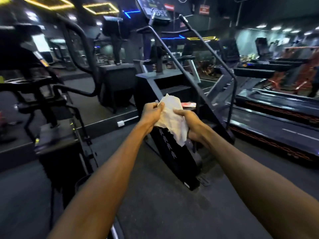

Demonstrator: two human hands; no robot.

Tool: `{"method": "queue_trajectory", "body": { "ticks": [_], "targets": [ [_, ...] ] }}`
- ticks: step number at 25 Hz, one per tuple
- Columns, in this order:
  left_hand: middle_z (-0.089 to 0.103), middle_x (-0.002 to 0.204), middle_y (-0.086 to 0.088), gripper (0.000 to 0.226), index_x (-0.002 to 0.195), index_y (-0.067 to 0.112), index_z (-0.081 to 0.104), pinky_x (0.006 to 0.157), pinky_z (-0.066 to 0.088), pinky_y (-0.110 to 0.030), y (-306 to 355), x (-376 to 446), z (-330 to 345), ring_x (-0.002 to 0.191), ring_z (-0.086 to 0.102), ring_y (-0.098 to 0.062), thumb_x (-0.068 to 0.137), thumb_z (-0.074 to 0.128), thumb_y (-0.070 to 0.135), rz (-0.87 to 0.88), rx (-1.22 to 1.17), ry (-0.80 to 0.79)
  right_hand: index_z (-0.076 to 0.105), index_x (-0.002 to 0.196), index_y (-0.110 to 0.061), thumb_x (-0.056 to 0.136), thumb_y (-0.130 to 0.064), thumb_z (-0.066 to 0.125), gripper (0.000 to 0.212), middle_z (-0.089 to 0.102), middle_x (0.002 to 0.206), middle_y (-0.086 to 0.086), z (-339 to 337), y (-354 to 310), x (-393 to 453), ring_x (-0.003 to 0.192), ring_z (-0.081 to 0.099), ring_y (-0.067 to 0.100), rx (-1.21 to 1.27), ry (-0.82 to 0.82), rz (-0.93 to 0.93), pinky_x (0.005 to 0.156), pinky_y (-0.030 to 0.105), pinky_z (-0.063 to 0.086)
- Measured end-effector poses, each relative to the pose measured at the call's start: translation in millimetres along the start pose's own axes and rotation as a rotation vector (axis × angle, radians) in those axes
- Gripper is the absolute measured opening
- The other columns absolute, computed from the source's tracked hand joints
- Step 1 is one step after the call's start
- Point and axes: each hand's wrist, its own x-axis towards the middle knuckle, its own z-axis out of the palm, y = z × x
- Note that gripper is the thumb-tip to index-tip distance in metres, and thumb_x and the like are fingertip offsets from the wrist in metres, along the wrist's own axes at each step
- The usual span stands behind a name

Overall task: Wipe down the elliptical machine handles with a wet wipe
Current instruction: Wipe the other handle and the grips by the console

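Note:
A crumpled white wet wipe [172, 118] is held in front of me between both hands. My left hand [152, 113] pinches its upper left edge with thumb and fingers. My right hand [190, 125] grips its right side, fingers curled under the sheet. Beyond the hands stands a dark machine with two long black handrails [174, 61] sloping up to a console [155, 11]. A red and white wipe packet [189, 105] lies on the machine just behind the wipe. An elliptical with curved black handles [77, 49] stands to the left.
Treadmills [276, 118] line the right side. Another black machine frame [57, 118] stands close at my left. The grey floor [164, 204] runs between them under my arms. Mirrors and ceiling lights fill the back of the gym.

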Motion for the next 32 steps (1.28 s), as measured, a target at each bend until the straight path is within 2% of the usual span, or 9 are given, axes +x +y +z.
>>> {"method": "queue_trajectory", "body": {
  "ticks": [4,7,10,14,20,24,26,30,32],
  "targets": [
    [0.049,0.058,0.006,0.038,0.060,0.019,0.051,0.054,0.034,-0.029,-10.5,46.4,-13.8,0.055,0.042,-0.008,0.096,0.059,0.027,0.064,0.178,0.226,0.061,0.123,0.007,0.093,-0.021,0.062,0.041,0.072,0.095,0.020,17.5,-1.7,60.3,0.069,0.069,0.030,0.052,-0.133,0.011,0.055,0.034,0.056],
    [0.045,0.054,0.004,0.044,0.055,0.018,0.047,0.053,0.030,-0.031,-21.2,90.6,-34.6,0.051,0.038,-0.009,0.094,0.061,0.032,0.049,0.313,0.301,0.062,0.122,0.004,0.091,-0.022,0.064,0.041,0.073,0.104,0.020,33.4,-8.5,110.7,0.084,0.073,0.032,0.003,-0.208,0.020,0.065,0.038,0.059],
    [0.040,0.055,0.003,0.045,0.056,0.016,0.044,0.048,0.028,-0.030,-34.7,139.1,-60.8,0.051,0.035,-0.010,0.096,0.060,0.031,0.029,0.266,0.345,0.062,0.122,0.002,0.083,-0.021,0.069,0.046,0.072,0.110,0.022,52.7,-18.6,164.2,0.097,0.071,0.038,-0.086,-0.328,0.083,0.072,0.045,0.058],
    [0.050,0.058,0.004,0.036,0.064,0.015,0.056,0.048,0.033,-0.023,-39.3,191.9,-91.4,0.055,0.042,-0.008,0.097,0.058,0.029,0.066,0.311,0.486,0.058,0.119,0.006,0.073,-0.008,0.062,0.048,0.068,0.091,0.020,85.5,-40.1,231.1,0.072,0.067,0.032,-0.037,-0.468,0.091,0.062,0.037,0.056],
    [0.060,0.060,0.002,0.046,0.071,0.014,0.066,0.059,0.040,-0.029,-42.6,264.9,-119.7,0.057,0.054,-0.012,0.099,0.048,0.046,0.031,0.407,0.521,0.060,0.122,0.004,0.084,-0.016,0.048,0.044,0.069,0.108,0.020,129.3,-60.7,310.1,0.088,0.067,0.032,0.217,-0.682,0.202,0.074,0.037,0.056],
    [0.068,0.078,-0.002,0.013,0.082,0.014,0.067,0.069,0.045,-0.028,-51.1,332.6,-136.0,0.075,0.063,-0.018,0.092,0.061,0.018,0.111,0.529,0.602,0.060,0.112,0.002,0.066,-0.015,0.043,0.052,0.066,0.109,0.021,157.4,-67.0,385.7,0.090,0.065,0.034,0.385,-0.665,0.207,0.082,0.042,0.055],
    [0.071,0.086,-0.006,0.009,0.090,0.009,0.068,0.073,0.049,-0.030,-55.3,367.8,-144.2,0.084,0.066,-0.023,0.090,0.060,0.011,0.101,0.571,0.636,0.059,0.111,0.000,0.064,-0.007,0.041,0.052,0.065,0.113,0.023,172.7,-66.2,426.1,0.094,0.064,0.035,0.403,-0.650,0.219,0.089,0.045,0.052],
    [0.069,0.091,-0.009,0.014,0.098,0.005,0.072,0.077,0.050,-0.032,-57.0,419.3,-164.1,0.090,0.066,-0.023,0.090,0.064,0.013,0.114,0.660,0.699,0.059,0.108,-0.001,0.078,0.017,0.033,0.044,0.066,0.101,0.023,211.4,-71.3,504.5,0.078,0.068,0.031,0.330,-0.609,0.223,0.057,0.033,0.059],
    [0.064,0.096,-0.010,0.018,0.100,0.010,0.074,0.081,0.049,-0.032,-66.6,441.5,-174.3,0.093,0.062,-0.022,0.084,0.073,0.017,0.100,0.765,0.676,0.062,0.105,-0.002,0.092,0.011,0.040,0.028,0.068,0.091,0.020,231.0,-68.5,535.8,0.069,0.067,0.026,0.284,-0.608,0.230,0.050,0.029,0.057]
  ]
}}
